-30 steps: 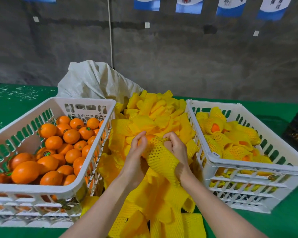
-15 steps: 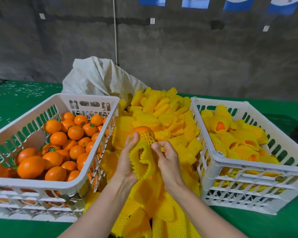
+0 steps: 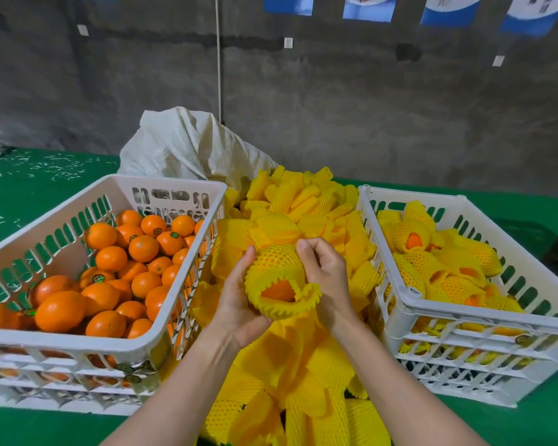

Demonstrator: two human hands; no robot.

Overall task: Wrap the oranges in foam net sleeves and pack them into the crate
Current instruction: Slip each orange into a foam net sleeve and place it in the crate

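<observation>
Now that the yellow foam net sleeve [image 3: 276, 260] has slid over the round orange [image 3: 279, 291], exposed on top a moment earlier, my left hand [image 3: 239, 304] and right hand [image 3: 327, 278] both grip it at frame centre. Transfer to the white slatted plastic crate [image 3: 411, 296], right, follows.

Both hands [image 3: 239, 294] [image 3: 327, 278] grip a netted orange [image 3: 276, 263] between two white crates [image 3: 161, 329] [image 3: 409, 304].

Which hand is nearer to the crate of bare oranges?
Left. The left hand holds the sleeved orange close beside the bare-orange crate; the right hand holds its other side, nearer the packed crate.
</observation>
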